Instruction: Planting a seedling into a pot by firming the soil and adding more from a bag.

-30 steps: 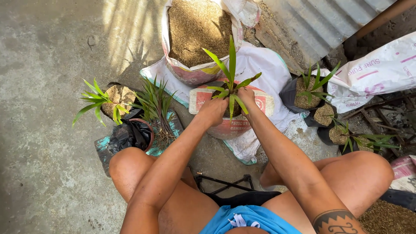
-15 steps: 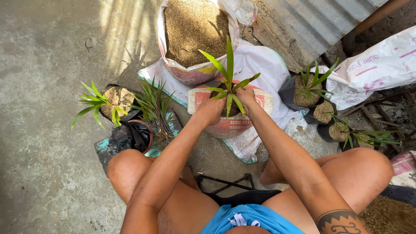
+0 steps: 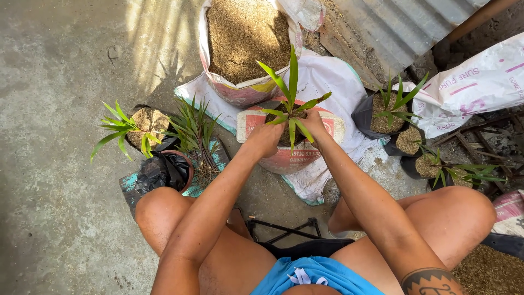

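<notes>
A green seedling with long narrow leaves stands in a small black pot bag that is mostly hidden behind my hands. My left hand grips the pot's left side. My right hand presses at the pot's right rim beside the plant's base. Both hold it over a low red and white sack. Behind it stands a large open sack of brown husk.
At the left lie a potted seedling, a bundle of bare-root green plants and a black plastic bag. Several potted seedlings stand at the right beside a white sack. Corrugated metal sheet leans behind. The floor is concrete.
Both hands stay at the pot; the fingers have shifted slightly around the plant's base. The view has barely moved.
</notes>
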